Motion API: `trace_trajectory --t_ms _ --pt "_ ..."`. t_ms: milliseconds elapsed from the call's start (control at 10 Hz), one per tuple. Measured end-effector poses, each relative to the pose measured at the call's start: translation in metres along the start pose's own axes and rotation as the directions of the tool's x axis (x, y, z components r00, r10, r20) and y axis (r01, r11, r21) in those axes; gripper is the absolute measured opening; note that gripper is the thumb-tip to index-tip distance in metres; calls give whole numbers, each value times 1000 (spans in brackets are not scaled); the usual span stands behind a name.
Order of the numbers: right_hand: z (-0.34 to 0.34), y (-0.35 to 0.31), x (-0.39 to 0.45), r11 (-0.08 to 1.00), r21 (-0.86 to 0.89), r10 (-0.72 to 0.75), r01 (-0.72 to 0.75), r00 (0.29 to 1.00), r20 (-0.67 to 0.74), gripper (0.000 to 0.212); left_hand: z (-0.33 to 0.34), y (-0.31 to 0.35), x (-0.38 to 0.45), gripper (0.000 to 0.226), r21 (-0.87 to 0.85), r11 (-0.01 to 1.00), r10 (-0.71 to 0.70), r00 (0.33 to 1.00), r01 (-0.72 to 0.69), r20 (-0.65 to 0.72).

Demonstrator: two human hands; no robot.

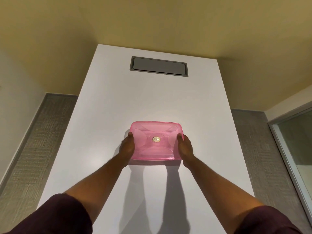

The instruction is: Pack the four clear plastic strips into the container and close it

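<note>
A pink translucent plastic container (148,130) with its lid on sits in the middle of the white table (152,98). A small round gold sticker (156,139) marks the lid's centre. My left hand (127,147) grips the container's left side, thumb on the lid edge. My right hand (184,146) grips the right side the same way. The clear plastic strips cannot be made out; through the pink lid nothing distinct shows.
A grey recessed cable hatch (158,66) is set into the table's far end. Grey textured carpet (33,141) lies on both sides of the table. A glass partition with a metal frame (293,141) stands at the right.
</note>
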State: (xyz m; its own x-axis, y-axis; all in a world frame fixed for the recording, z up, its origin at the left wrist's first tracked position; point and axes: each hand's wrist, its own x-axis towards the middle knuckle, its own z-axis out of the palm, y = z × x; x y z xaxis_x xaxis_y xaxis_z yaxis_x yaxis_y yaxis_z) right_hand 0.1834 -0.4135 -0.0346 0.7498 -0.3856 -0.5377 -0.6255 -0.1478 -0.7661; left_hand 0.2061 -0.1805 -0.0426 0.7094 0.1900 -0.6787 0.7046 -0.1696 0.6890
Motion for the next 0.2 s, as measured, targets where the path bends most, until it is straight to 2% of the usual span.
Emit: trace_trajectory --t_ms 100,200 --pt "-3 -3 -5 997 -77 4 -5 1000 -5 54 -4 2 -10 67 34 998 51 999 -52 10" --pt "-7 -3 -8 989 -149 11 -15 1000 -27 67 -9 2 -21 68 115 992 48 998 -44 -34"
